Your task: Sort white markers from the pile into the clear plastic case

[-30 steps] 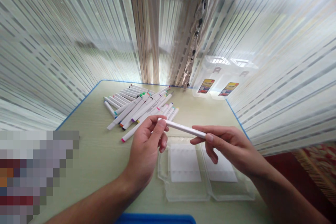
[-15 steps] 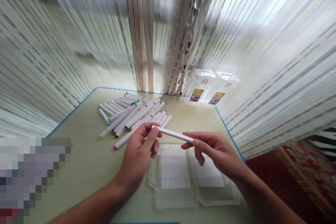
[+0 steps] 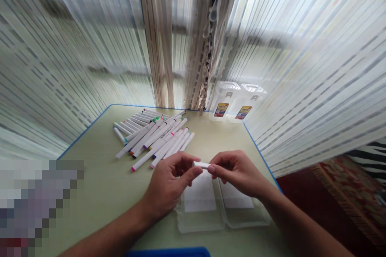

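Note:
A white marker point(image 3: 201, 165) is held up between my two hands over the table. My left hand point(image 3: 171, 178) pinches its left end between thumb and fingers. The other end sits in the pinch of my right hand point(image 3: 238, 172). Only a short stretch of the marker shows; the fingers cover the rest. Below the hands an open clear plastic case point(image 3: 201, 223) lies flat, with white paper sheets point(image 3: 200, 196) in its two halves. Beyond my left hand lies a loose pile of white markers point(image 3: 157, 136) with coloured ends.
Two clear plastic cases point(image 3: 221, 98) with yellow labels stand upright at the back right corner. String curtains point(image 3: 105, 40) hang along the table's far sides. The pale green table point(image 3: 99, 192) has a blue edge. A patterned rug lies on the floor at right.
Both hands have come lower and the right has moved closer to the left. The marker, earlier long in view and slanting, now shows only a short part. The view has shifted slightly.

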`<state>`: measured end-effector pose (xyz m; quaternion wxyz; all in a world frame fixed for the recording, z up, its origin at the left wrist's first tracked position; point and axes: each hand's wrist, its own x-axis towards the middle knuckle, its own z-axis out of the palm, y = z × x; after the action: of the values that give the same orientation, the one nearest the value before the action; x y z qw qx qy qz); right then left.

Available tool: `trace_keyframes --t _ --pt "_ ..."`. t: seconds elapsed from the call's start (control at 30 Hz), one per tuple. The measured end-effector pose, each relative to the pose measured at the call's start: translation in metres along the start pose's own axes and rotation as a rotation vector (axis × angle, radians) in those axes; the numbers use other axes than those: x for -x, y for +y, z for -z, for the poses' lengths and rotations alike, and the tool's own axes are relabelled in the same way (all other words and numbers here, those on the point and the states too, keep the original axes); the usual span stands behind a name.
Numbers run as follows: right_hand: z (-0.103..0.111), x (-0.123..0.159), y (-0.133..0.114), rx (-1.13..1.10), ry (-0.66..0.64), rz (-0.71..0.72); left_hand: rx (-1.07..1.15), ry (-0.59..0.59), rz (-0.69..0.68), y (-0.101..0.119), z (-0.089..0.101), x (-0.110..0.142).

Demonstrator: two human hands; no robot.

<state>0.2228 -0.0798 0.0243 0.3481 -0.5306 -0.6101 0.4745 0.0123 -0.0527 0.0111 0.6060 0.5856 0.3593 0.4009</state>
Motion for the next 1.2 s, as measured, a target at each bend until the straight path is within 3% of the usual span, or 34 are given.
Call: trace_keyframes --t 0.43,0.67,0.77,0.9,1.0,1.2 --pt "-0.010 0.005 -0.004 0.196 -0.133 0.000 -0.367 -0.232 -0.268 0.002 0.006 0.005" --pt "-0.011 0.005 -0.002 0.076 -0.196 -0.011 -0.434 -0.199 -0.355 0.005 0.004 0.007" --pt "-0.008 0.004 -0.003 0.002 -0.239 -0.007 -0.393 -0.160 -0.311 0.006 0.004 0.006" --pt "0.000 0.003 -0.004 -0.109 -0.248 -0.031 -0.206 -0.015 -0.170 0.006 0.005 0.002" --pt "0.005 0.001 -0.002 -0.243 -0.194 -0.034 -0.030 0.088 -0.087 0.007 0.006 -0.003" --pt "0.006 -0.003 0.004 -0.600 -0.079 -0.051 0.190 0.232 -0.059 0.003 0.010 -0.014"
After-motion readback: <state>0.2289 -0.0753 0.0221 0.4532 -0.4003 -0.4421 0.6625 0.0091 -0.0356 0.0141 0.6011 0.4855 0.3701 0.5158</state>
